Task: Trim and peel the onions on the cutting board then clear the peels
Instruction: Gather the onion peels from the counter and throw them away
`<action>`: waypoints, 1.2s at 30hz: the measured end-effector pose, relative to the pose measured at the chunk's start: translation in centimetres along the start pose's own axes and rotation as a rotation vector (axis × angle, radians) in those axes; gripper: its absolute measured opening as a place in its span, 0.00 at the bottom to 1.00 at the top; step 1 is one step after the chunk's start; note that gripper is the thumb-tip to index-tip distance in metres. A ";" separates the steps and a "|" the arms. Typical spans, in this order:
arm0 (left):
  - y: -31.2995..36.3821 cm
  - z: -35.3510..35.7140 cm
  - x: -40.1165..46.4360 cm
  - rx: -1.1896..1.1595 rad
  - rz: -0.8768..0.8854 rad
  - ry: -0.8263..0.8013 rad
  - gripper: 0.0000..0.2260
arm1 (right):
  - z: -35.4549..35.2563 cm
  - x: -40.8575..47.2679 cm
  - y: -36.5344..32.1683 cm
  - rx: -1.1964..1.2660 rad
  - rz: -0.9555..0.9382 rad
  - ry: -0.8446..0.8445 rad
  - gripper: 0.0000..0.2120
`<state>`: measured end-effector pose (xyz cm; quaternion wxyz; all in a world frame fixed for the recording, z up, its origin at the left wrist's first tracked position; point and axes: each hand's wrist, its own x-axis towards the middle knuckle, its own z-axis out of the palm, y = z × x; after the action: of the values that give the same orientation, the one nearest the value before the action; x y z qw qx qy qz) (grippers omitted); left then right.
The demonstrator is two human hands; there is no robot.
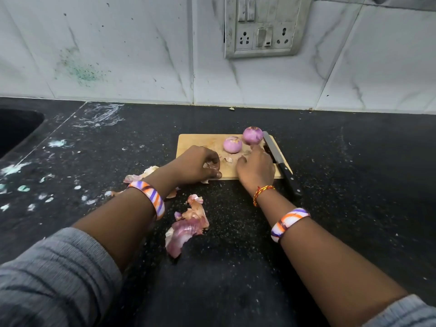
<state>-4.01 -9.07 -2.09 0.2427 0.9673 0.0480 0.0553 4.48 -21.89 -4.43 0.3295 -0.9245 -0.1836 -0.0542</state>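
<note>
On the black speckled tabletop [330, 161], wooden cutting board [200, 142] carries two peeled onions [232, 145] [252, 135], side by side at its far right. Knife [280, 161] lies along board's right edge, handle off the near corner, just beside right hand [256, 171]. Right hand rests fingers-down on board near onions; curl or hold hidden. Left hand [195, 165] curled around peel scraps [211, 168] at board's near edge. Loose peels [186, 226] lie between forearms, more behind left wrist [141, 175]. Sink [16, 131] far left; switch panel [265, 27] on tiled wall.
</note>
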 end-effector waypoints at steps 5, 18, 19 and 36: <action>0.4 -0.5 -1.4 -0.091 -0.035 0.023 0.04 | 0.1 -2.8 -0.7 -0.274 -0.145 -0.252 0.23; -0.2 -2.2 -4.7 -0.320 -0.270 0.366 0.08 | -1.6 -3.8 -3.2 0.035 -0.355 -0.553 0.21; -0.3 -2.2 -4.8 -0.321 -0.289 0.388 0.09 | -1.6 -3.7 -3.5 0.066 -0.341 -0.534 0.21; -1.9 -2.1 -4.9 -0.206 -0.342 0.444 0.15 | 0.7 -4.0 -5.1 0.164 -0.380 -0.563 0.16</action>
<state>-9.26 -7.03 -1.54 0.3288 0.8799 0.2563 0.2283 -1.19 -19.02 -2.81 0.3231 -0.8229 -0.4400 0.1573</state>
